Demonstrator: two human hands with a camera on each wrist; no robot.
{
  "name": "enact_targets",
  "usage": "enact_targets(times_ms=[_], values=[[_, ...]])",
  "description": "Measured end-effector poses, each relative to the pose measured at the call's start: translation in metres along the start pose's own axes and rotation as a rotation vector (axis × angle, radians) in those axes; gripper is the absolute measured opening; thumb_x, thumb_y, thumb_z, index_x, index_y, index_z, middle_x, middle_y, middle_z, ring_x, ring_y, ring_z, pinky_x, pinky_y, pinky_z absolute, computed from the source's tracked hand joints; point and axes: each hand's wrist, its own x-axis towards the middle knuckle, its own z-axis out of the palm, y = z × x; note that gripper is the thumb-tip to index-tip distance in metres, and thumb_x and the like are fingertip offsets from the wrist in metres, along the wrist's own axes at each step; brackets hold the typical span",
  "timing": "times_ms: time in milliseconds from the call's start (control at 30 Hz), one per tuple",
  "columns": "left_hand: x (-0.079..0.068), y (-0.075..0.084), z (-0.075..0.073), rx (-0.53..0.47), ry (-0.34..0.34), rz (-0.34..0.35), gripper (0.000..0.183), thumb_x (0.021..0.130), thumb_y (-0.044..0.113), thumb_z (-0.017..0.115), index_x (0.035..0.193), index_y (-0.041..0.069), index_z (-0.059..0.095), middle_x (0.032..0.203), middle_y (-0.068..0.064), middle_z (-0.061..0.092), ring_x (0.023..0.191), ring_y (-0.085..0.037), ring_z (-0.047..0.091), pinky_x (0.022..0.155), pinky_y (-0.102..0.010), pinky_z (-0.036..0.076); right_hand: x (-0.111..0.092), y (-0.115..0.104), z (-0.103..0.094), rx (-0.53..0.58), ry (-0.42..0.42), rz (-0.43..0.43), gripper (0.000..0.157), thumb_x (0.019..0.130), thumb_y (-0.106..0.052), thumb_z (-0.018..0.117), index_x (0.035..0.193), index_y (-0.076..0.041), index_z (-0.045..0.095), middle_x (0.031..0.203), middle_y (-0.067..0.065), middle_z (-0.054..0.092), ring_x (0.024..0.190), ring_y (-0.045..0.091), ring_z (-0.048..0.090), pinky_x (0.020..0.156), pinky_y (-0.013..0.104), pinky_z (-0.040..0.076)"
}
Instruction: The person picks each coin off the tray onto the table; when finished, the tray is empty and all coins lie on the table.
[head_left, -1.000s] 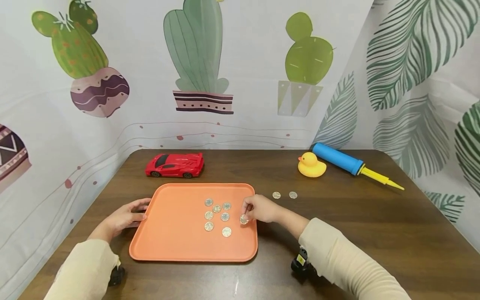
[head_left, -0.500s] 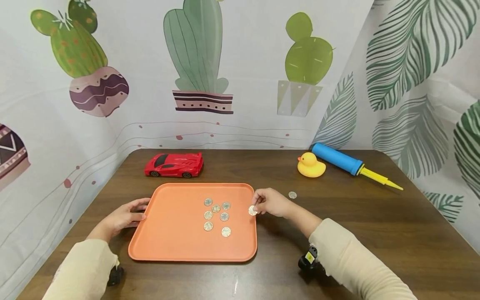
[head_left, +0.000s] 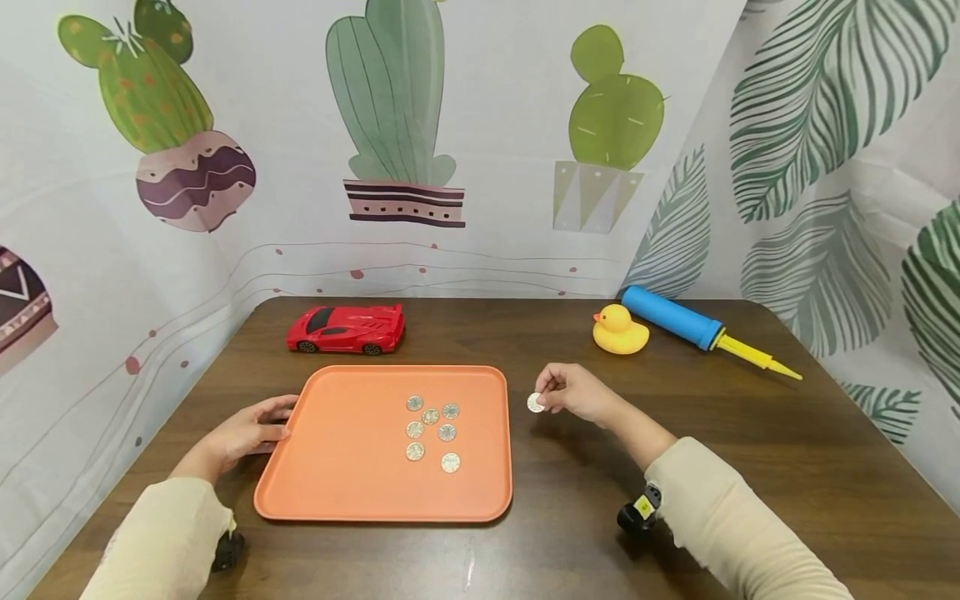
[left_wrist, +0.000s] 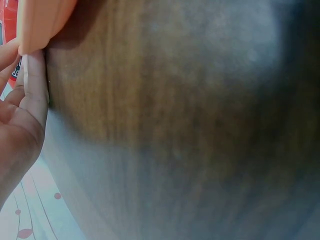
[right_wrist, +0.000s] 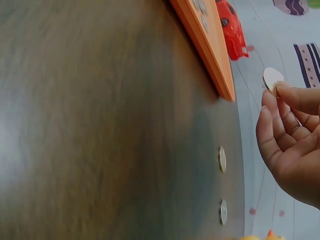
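Observation:
Between the thumb and fingertips of my right hand [head_left: 579, 393] a round silvery coin [head_left: 536, 402] is pinched, above the table just right of the orange tray [head_left: 330, 467]. In the right wrist view the pinched coin [right_wrist: 272, 79] tilts, its face partly covered by the thumb. Several similar coins [head_left: 450, 462] lie flat on the tray's right half. At the tray's left edge rests my left hand [head_left: 242, 432], its fingers and thumb extended against the rim. The left wrist view has the thumb [left_wrist: 36, 82] reaching straight up to the tray's side.
Two more coins, a nearer coin [right_wrist: 222, 159] and another coin [right_wrist: 223, 212], lie on the table, hidden behind my right hand in the head view. A red toy car [head_left: 347, 329], yellow rubber duck [head_left: 621, 332] and blue-yellow hand pump [head_left: 671, 318] lie along the back.
My right hand has carried the coin from over the tray's right side, up and rightward past the rim. The left hand stays at the tray's left edge.

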Motion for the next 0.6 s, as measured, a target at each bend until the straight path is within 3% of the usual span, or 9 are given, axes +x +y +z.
enact_targets(times_ms=[600], values=[[0.0,0.0,0.001,0.001,-0.008,0.01,0.065,0.084,0.01,0.054,0.132,-0.009,0.015,0.124,-0.032,0.027,0.097,-0.023,0.051,0.079,-0.04,0.043,-0.022,0.017,-0.044,0.003,0.162,0.072,0.013,0.079,0.002,0.057,0.087,0.008,0.048,0.077,0.009,0.049,0.069,0.017,0.05,0.064,0.031,0.047]])
